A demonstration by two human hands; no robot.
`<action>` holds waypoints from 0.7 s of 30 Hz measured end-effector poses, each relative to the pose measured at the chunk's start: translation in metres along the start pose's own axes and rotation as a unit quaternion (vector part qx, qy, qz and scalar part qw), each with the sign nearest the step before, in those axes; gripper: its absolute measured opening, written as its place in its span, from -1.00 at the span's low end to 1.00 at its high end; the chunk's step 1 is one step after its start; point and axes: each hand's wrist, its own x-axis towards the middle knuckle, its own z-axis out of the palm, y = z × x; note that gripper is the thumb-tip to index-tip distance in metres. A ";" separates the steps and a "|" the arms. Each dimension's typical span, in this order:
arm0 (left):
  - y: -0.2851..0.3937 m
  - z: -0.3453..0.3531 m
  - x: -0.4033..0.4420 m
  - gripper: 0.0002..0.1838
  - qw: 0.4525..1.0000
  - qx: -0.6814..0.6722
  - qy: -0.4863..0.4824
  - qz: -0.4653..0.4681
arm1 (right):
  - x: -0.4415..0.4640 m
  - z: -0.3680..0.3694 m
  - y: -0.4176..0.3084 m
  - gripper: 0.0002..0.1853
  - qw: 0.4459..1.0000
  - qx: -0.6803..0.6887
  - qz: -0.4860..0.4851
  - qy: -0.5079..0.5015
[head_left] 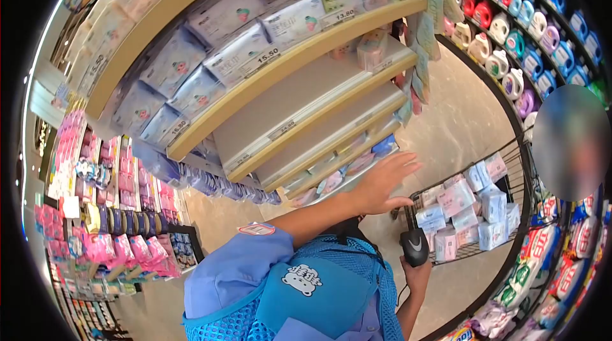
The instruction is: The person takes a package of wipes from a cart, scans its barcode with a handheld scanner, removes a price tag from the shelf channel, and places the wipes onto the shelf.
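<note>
My left hand [387, 183] reaches forward from the left, palm down, with its fingers spread. Nothing is in it; it hovers between the shelf unit and the shopping cart [468, 253]. My right hand [418, 277] is low beside my body, closed at a black rounded object [415, 247] with a white swoosh mark. That object overlaps the near corner of the cart, and its full shape is hidden. Inside the cart lies a loose pile of soft tissue packs [456, 197], pink, white and pale blue. A thin dark cord runs near my right wrist.
A curved shelf unit [299, 44] carries wrapped tissue packs and price labels on its upper tiers. Detergent bottles [499, 64] line the right shelves, with bright bagged goods [532, 264] below. A blurred person [570, 143] is beyond the cart. Pink packaged goods [121, 248] hang at left.
</note>
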 end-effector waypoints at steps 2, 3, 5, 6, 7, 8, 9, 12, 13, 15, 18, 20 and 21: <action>0.000 -0.020 -0.011 -0.10 0.999 0.025 0.023 -0.015 | 0.004 -0.003 -0.032 -0.60 0.998 0.007 -0.057 -0.015; -0.001 -0.032 -0.016 -0.12 0.996 0.075 0.043 -0.028 | 0.007 -0.003 -0.041 -0.62 0.994 0.017 -0.105 -0.027; -0.001 -0.063 -0.023 -0.16 0.981 0.159 0.096 -0.049 | 0.015 -0.001 -0.045 -0.65 0.988 0.028 -0.146 -0.039; 0.000 -0.085 -0.026 -0.18 0.971 0.195 0.128 -0.059 | 0.017 0.000 -0.047 -0.60 0.988 0.003 -0.138 -0.072; 0.001 -0.108 -0.030 -0.19 0.955 0.240 0.159 -0.075 | 0.018 0.001 -0.050 -0.56 0.986 -0.022 -0.130 -0.102; 0.003 -0.131 -0.033 -0.20 0.936 0.282 0.189 -0.089 | 0.016 0.005 -0.055 -0.55 0.986 0.000 -0.125 -0.109; 0.007 -0.153 -0.036 -0.21 0.921 0.308 0.217 -0.099 | 0.013 0.007 -0.062 -0.55 0.985 0.001 -0.131 -0.109; 0.013 -0.194 -0.049 -0.22 0.900 0.336 0.257 -0.102 | 0.009 0.013 -0.064 -0.59 0.980 -0.003 -0.142 -0.139; 0.011 -0.200 -0.051 -0.24 0.893 0.343 0.270 -0.104 | 0.007 0.016 -0.068 -0.59 0.982 -0.002 -0.143 -0.124; 0.003 -0.200 -0.052 -0.25 0.902 0.323 0.269 -0.098 | 0.003 0.021 -0.077 -0.59 0.980 0.020 -0.152 -0.129; -0.009 -0.190 -0.046 -0.26 0.920 0.287 0.250 -0.092 | 0.006 0.029 -0.081 -0.59 0.980 0.001 -0.164 -0.111; -0.016 -0.180 -0.039 -0.26 0.932 0.264 0.231 -0.084 | 0.004 0.033 -0.099 -0.56 0.983 0.007 -0.151 -0.106; -0.017 -0.173 -0.037 -0.26 0.946 0.239 0.204 -0.079 | 0.007 0.035 -0.105 -0.56 0.983 0.006 -0.151 -0.100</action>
